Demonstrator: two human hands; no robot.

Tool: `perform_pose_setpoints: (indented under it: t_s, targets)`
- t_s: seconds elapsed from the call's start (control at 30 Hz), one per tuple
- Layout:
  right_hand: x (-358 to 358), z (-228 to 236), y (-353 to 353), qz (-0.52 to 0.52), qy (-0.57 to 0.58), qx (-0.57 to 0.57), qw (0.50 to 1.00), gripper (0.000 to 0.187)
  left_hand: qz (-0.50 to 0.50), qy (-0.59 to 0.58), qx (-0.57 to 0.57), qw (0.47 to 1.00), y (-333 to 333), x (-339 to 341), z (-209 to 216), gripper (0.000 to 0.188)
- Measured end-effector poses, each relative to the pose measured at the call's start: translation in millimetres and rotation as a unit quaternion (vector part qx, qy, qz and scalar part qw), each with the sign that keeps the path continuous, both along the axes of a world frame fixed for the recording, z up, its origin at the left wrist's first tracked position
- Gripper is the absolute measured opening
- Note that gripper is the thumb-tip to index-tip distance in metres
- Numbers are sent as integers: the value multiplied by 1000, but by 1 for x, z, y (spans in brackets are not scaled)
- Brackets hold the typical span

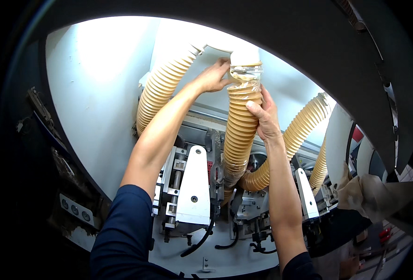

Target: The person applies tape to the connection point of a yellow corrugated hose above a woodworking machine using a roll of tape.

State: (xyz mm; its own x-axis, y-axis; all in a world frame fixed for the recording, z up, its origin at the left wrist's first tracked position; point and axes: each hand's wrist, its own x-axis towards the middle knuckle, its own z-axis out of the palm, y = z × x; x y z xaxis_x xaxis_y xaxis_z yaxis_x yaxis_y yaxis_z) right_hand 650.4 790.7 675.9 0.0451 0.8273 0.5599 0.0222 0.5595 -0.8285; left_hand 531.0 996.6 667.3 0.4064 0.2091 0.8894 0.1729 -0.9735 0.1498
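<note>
A thick cream ribbed hose (241,121) runs down from a white pipe stub (245,55) in the middle. Round the joint sits a metal hose clamp (247,70), with wrinkled clear wrap just below it. My left hand (212,77) is closed at the left side of this joint, thumb low, its fingertips partly hidden behind the clamp. Lower down, my right hand (267,115) grips the hose from the right; its thumb presses on the front ribs and the fingers go behind. More clear wrap covers the hose's lower end (234,171).
Similar hoses stand at the left (164,86) and right (306,121). Below are machine units with white arms (193,186), metal brackets and black cables. A panel with several gauges (76,210) is at lower left. A dark cover edge (304,42) arches overhead.
</note>
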Motion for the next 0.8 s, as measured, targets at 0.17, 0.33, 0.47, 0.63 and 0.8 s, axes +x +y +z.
perform_pose_setpoints:
  t_s: [0.17,0.33,0.47,0.63,0.8]
  targets:
    - [4,-11,3,12,49,-6,999,91,61,-23,-58,996,-24,-26,-14,45]
    - [3,-12,11,39,58,-9,998,87,83,-107,-145,980,-29,-48,-18,35]
    - [14,-15,17,51,77,-3,996,87,81,-163,-166,969,-38,-48,-32,33]
    - [24,-12,21,29,70,10,997,87,113,-168,-160,966,-47,-44,-25,32]
    - [9,-7,15,7,65,55,996,85,130,-188,-138,964,-57,-40,-16,31]
